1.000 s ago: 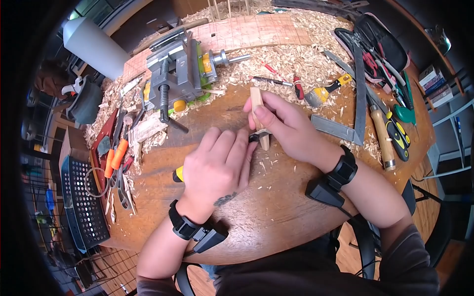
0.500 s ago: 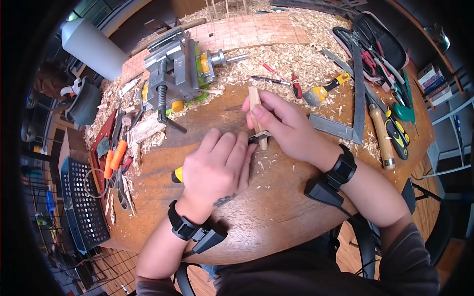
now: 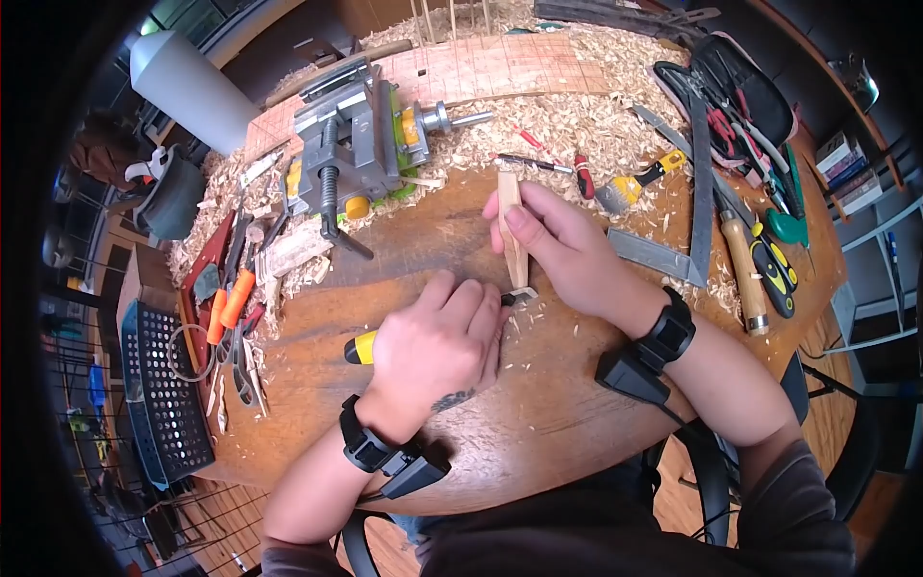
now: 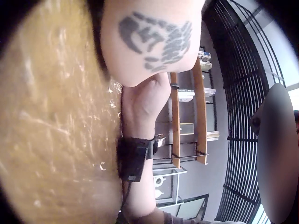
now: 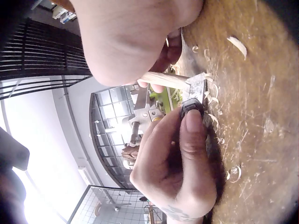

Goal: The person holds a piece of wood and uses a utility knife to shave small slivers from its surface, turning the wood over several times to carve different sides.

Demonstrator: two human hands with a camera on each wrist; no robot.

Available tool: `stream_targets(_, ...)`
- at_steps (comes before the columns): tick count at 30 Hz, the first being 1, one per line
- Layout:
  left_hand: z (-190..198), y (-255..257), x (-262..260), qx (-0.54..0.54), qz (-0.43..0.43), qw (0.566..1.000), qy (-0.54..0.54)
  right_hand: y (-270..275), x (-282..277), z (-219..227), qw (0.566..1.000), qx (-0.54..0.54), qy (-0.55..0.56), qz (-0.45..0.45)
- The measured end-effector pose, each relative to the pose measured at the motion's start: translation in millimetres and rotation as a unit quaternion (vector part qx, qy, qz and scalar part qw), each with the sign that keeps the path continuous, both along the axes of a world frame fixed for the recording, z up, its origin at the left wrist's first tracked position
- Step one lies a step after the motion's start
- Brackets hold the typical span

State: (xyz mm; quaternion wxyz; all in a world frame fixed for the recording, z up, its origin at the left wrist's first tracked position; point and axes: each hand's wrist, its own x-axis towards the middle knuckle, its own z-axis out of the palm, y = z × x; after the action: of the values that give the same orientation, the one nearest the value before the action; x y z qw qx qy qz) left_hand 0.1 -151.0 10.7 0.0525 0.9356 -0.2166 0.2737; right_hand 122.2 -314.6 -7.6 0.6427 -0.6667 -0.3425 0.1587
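Note:
My left hand (image 3: 437, 341) grips a knife whose yellow and black handle (image 3: 361, 348) sticks out behind the palm. Its short, wide blade (image 5: 197, 88) lies against the near end of a slim wooden stick (image 3: 511, 226). With thumb and fingers, my right hand (image 3: 562, 240) holds that stick by its upper part, its low end close over the table. From the right wrist view, the left thumb (image 5: 193, 135) presses by the black blade holder (image 5: 192, 107). In the left wrist view the left hand (image 4: 149, 42) hides the knife.
Wood shavings (image 3: 577, 115) cover the back of the wooden table (image 3: 538, 413). A grey vise (image 3: 351, 144) stands at the back left. On the right lie a metal square (image 3: 700, 183), a scraper (image 3: 639, 183) and a wooden-handled tool (image 3: 745, 269); orange-handled tools (image 3: 231, 306) lie left.
The left hand has moved the knife toward the body and slightly right, and its blade has slid down the stick to the near end. The right hand keeps its hold.

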Motion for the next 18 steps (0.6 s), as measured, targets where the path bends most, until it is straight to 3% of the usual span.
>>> stream_targets(7,13.8,4.8,11.3,-0.043,0.026,0.997,-0.051,2.7,0.1,-1.7,0.999,0.034,-0.011,0.013)
stream_targets(18,4.3,1.8,2.8,-0.009,-0.005,1.000,0.014,-0.5,1.2,2.0,0.999,-0.001,-0.009,0.041)
